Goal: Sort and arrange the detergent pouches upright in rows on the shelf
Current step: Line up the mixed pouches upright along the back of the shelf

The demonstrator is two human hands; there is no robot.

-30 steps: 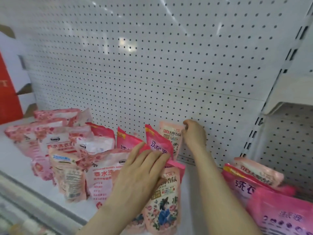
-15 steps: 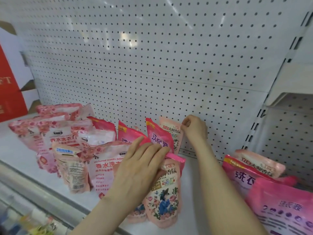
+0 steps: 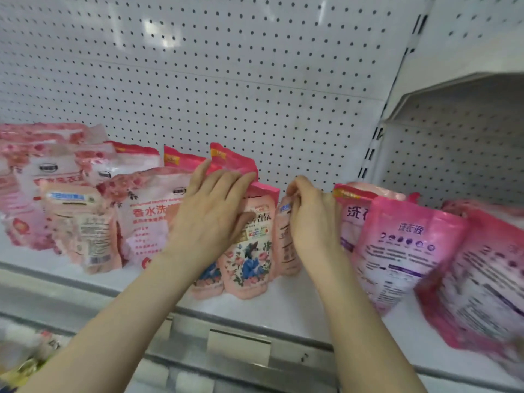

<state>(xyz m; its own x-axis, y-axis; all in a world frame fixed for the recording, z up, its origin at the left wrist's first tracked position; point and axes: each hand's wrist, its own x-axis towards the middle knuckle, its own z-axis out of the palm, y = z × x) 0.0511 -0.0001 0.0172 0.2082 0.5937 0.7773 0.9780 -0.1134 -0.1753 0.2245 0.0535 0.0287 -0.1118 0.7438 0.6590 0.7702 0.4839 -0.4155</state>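
Pink detergent pouches stand in loose rows on a white shelf [image 3: 283, 304]. My left hand [image 3: 209, 211] lies flat, fingers spread, against the top of a floral peach pouch [image 3: 249, 251] and the pouches behind it. My right hand [image 3: 309, 214] pinches the top of a narrow peach pouch [image 3: 285, 245], which stands upright just right of the floral one. A white-and-pink pouch with red lettering [image 3: 150, 219] stands to the left of my left hand. Bright pink pouches [image 3: 402, 245] lean together on the right.
A white pegboard wall [image 3: 226, 80] backs the shelf. A metal price rail [image 3: 241, 347] runs along the shelf's front edge. At the right, an upright post [image 3: 380, 131] separates a neighbouring bay with its own higher shelf [image 3: 453, 89]. More pink pouches [image 3: 42, 171] crowd the far left.
My right hand has drawn the peach pouch from the back wall forward and set it beside the floral pouch. My left hand stays on the pouch tops. The camera has shifted right.
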